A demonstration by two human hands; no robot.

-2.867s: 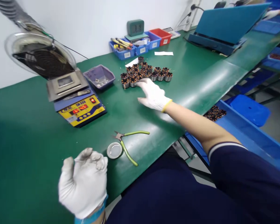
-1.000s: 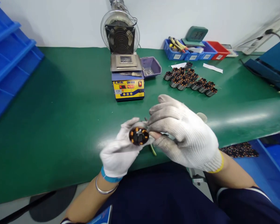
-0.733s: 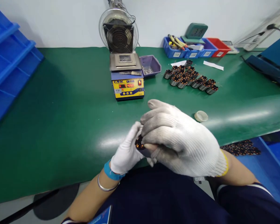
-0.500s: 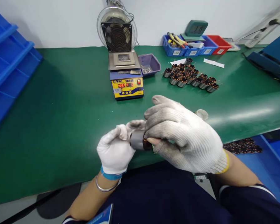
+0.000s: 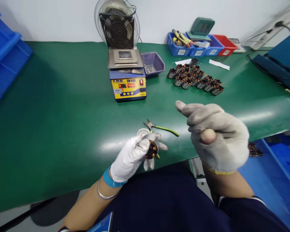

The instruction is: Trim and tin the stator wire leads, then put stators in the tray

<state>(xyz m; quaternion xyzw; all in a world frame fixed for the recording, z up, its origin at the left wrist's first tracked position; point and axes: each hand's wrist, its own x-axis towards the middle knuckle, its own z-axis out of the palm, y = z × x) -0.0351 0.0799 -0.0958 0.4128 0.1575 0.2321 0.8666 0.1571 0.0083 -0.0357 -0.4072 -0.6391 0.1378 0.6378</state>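
Observation:
My left hand [image 5: 132, 154], in a white glove, grips a metal cylinder with copper windings [image 5: 151, 149], its open end facing me. My right hand [image 5: 216, 137], gloved with the thumb tip bare, is raised over the table's front edge at the right, away from the cylinder. Its fingers are curled together; whether something small is between them is hidden. Green-handled cutters [image 5: 166, 129] lie just behind my left hand, beside a small clear round dish [image 5: 143, 131] partly covered by the cylinder.
A yellow and blue heating unit [image 5: 129, 88] stands at the back, a purple tray [image 5: 153, 62] beside it. Several wound cylinders [image 5: 188, 83] stand at the back right, before blue bins [image 5: 180, 48] and a red bin [image 5: 224, 43]. Blue racks [image 5: 7, 58] are at the left.
My right hand has left the cylinder and moved right. My left hand has turned the cylinder's wound end toward me. The cutters have come into view.

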